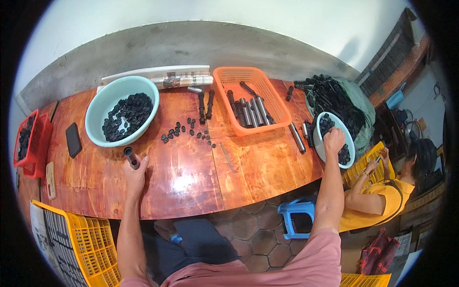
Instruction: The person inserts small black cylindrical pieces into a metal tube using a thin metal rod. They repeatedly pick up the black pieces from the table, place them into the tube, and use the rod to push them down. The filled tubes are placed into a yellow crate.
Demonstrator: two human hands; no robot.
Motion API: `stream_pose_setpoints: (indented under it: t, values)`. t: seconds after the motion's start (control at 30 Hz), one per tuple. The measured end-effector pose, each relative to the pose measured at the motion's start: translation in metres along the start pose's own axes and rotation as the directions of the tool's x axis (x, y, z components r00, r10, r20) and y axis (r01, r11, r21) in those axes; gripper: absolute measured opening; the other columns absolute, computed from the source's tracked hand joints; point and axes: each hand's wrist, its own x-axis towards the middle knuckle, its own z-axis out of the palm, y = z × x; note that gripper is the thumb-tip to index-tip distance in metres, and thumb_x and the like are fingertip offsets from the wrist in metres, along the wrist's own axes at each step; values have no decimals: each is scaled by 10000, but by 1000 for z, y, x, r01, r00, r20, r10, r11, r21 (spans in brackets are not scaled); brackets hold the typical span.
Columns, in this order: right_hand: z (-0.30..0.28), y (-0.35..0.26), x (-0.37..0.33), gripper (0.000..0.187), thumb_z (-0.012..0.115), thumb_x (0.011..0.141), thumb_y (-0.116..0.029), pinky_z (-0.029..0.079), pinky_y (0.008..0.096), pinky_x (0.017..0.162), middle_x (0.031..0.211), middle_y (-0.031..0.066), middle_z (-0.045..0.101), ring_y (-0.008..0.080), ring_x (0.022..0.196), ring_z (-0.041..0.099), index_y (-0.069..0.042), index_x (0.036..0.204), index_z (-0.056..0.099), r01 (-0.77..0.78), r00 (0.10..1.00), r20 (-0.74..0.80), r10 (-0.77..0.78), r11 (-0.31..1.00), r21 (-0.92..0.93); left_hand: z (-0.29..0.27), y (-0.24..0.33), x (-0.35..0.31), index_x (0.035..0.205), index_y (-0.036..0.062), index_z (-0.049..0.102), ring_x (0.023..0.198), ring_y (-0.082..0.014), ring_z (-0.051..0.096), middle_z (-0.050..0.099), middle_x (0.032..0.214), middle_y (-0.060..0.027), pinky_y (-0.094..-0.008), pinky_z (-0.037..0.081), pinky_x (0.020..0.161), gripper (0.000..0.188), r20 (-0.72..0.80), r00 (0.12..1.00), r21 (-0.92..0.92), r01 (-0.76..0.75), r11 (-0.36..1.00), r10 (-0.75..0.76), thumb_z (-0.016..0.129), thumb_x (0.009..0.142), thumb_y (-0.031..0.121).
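My left hand (136, 176), near the front edge of the table, is closed around a dark tube (130, 158) that stands upright with its open end facing up. On the right, my right hand (333, 139) reaches down into a small pale-blue bowl (350, 136) of small black plastic parts (344, 154). Its fingers are curled together among the parts, and whatever they grip is hidden. A larger pale-green basin (91, 119) with many black oval caps (128, 116) sits beyond my left hand. Several loose black caps (177, 130) lie on the table between basin and basket.
An orange basket (282, 103) holds metal and black tubes. A metal tube (297, 137) lies beside it. Black parts (334, 98) heap on a green sack. A phone (73, 139) and red baskets (40, 148) are left. A co-worker in yellow (377, 196) works right, near a blue stool (296, 210).
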Motion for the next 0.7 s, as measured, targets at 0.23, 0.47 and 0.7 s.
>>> stream_pose_setpoints:
  t: [0.23,0.47,0.7]
  values:
    - [-21,-1,-1,121,581,870,-55,515,496,787,974,180,661,398,905,646,-37,973,641,122,975,-220,-46,930,347,6,3,-1,671,112,420,587,-61,391,413,637,50,-268,333,540,375,2,1000,-49,-1,999,1,720,896,91]
    - [-52,-103,-110,232,659,709,61,529,461,726,938,142,602,359,844,632,-42,904,585,485,858,-126,-498,703,519,4,-3,-1,681,113,418,595,-60,365,390,644,57,-270,310,539,371,4,997,20,-82,996,82,711,908,85]
    - [-31,-150,-159,188,617,816,8,528,479,741,1011,191,565,404,875,623,-3,1004,616,459,805,28,-593,651,604,2,-3,-2,686,108,424,599,-60,360,390,647,59,-272,307,541,365,4,995,67,-96,993,96,709,912,77]
